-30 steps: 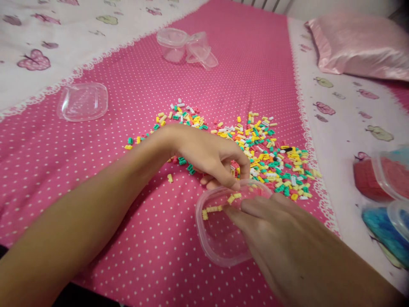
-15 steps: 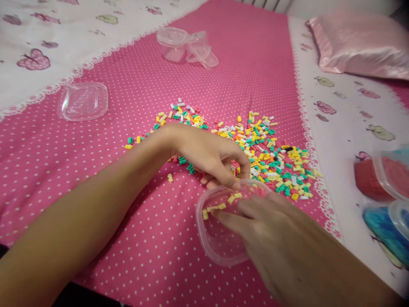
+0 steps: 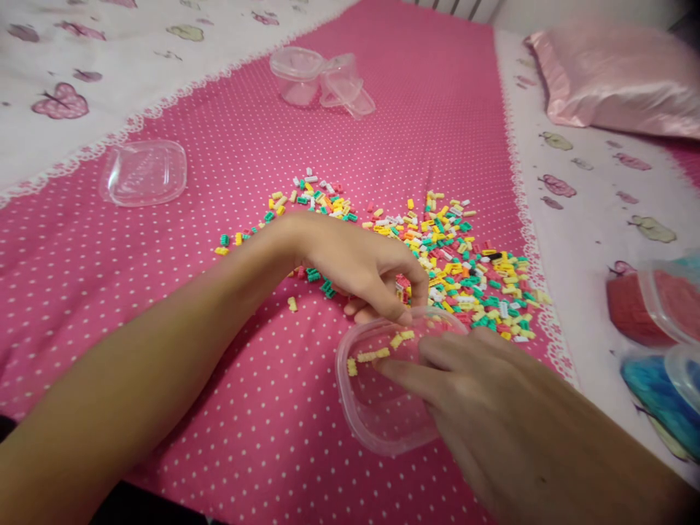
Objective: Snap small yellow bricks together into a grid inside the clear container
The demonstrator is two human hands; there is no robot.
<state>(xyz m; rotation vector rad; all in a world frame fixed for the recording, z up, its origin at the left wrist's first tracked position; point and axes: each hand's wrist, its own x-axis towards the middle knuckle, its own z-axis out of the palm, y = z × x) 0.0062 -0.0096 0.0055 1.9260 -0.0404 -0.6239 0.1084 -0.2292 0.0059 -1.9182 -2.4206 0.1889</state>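
Observation:
A clear plastic container (image 3: 377, 430) rests on the pink polka-dot cloth in front of me. Inside it lie several pale yellow toy bricks (image 3: 373, 355), toward its far left side. My left hand (image 3: 364, 266) arches over the far rim, its thumb and index finger closed on the edge. My right hand (image 3: 464, 379) reaches in over the right side with the index finger stretched out, the tip just beside the yellow bricks. Its other fingers are partly hidden. Just beyond the container spreads a pile of small colored toy bricks (image 3: 451, 273), partly covered by my left hand.
A clear lid (image 3: 146, 173) lies at the left. Clear containers (image 3: 298, 73) stand farther back. At the right edge are a container of red pieces (image 3: 628, 306) and one of blue pieces (image 3: 648, 383). A pink satin pillow (image 3: 617, 84) lies at the back right.
My right hand has shifted slightly to the right, drawing its index fingertip back from the yellow bricks. My left hand stays at the rim.

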